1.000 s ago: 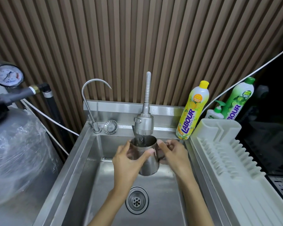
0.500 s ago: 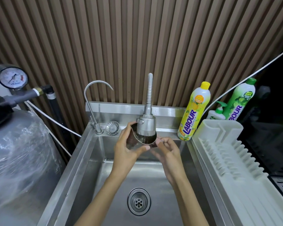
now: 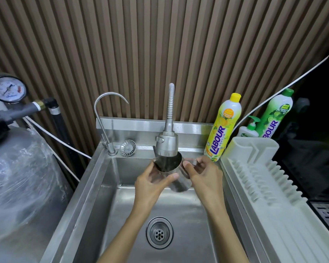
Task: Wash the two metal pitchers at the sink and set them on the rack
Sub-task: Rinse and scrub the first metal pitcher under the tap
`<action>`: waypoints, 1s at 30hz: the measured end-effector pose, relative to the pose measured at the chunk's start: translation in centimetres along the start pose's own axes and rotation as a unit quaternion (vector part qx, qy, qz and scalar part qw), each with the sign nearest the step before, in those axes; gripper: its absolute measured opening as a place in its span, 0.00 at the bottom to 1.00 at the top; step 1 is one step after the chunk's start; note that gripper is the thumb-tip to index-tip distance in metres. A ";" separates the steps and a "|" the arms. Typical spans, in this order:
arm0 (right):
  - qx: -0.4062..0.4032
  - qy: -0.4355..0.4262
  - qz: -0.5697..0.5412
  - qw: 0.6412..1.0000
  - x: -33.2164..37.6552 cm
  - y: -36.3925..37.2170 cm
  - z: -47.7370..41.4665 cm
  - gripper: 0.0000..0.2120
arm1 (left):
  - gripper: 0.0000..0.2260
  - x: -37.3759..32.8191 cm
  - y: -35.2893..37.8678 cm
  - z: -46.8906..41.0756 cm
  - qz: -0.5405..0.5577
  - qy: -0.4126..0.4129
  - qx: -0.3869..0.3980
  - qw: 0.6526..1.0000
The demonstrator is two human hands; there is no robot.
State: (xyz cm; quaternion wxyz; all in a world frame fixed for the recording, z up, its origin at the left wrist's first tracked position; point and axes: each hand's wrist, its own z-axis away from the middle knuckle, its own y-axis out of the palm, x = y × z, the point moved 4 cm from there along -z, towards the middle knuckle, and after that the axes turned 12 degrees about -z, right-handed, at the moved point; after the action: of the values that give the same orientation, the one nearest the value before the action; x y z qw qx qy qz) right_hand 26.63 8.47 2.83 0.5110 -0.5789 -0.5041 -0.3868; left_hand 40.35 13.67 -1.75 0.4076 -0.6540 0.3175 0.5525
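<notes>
Grip at nine o'clock: your left hand [image 3: 150, 185] wraps the tilted pitcher [image 3: 179, 184], thumb across its front, mouth up under the spray head [image 3: 167, 145] over the sink [image 3: 106, 186]. At three o'clock your right hand [image 3: 203, 173] curls round its handle side. Wet steel should feel light, rigid and slippery, so carry it by the handle to the rack [image 3: 254, 168] at far three o'clock.

Upper rim of pitcher [image 3: 179, 182] hidden behind faucet head [image 3: 167, 144]. Its handle side is covered by right hand [image 3: 203, 173], its lower left wall by left hand [image 3: 150, 185]. Contents too dark to tell. Label of green bottle [image 3: 277, 111] half hidden by pump bottle [image 3: 250, 129] and rack [image 3: 273, 205]. Frame edges cut rack and tank [image 3: 17, 186]. Numerals on gauge [image 3: 8, 89] too small.
</notes>
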 end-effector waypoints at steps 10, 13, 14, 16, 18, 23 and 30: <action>0.077 0.134 -0.410 0.899 -3.3 3.5 0.0 0.11 | 0.34 -1.7 -2.1 -1.3 -0.046 0.142 -0.047 0.988; 0.092 0.156 -0.417 0.891 -3.9 4.2 0.5 0.09 | 0.34 -2.1 -2.7 -0.7 -0.126 0.135 -0.085 0.979; 0.089 0.159 -0.399 0.898 -4.1 4.2 0.6 0.08 | 0.34 -2.0 -2.8 -0.6 -0.151 0.120 -0.106 0.975; 0.079 0.162 -0.338 0.924 -3.9 3.9 0.7 0.08 | 0.35 -1.8 -2.9 -0.1 -0.181 0.092 -0.143 0.969; 0.058 0.158 -0.264 0.950 -3.4 3.2 0.6 0.08 | 0.31 -1.5 -2.8 0.3 -0.186 0.084 -0.155 0.967; 0.008 0.060 -0.006 0.998 -0.9 0.8 -0.1 0.11 | 0.23 0.4 -1.5 0.4 -0.097 0.014 -0.062 0.993; 0.025 0.002 -0.070 0.997 0.0 0.7 0.1 0.08 | 0.24 0.1 0.1 -0.6 0.035 0.029 0.013 0.999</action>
State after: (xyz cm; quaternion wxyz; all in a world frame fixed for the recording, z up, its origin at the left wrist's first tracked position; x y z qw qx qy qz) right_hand 27.35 8.54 2.67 0.4979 -0.5283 -0.5522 -0.4098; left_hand 40.60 13.10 -1.87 0.3870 -0.6527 0.3595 0.5431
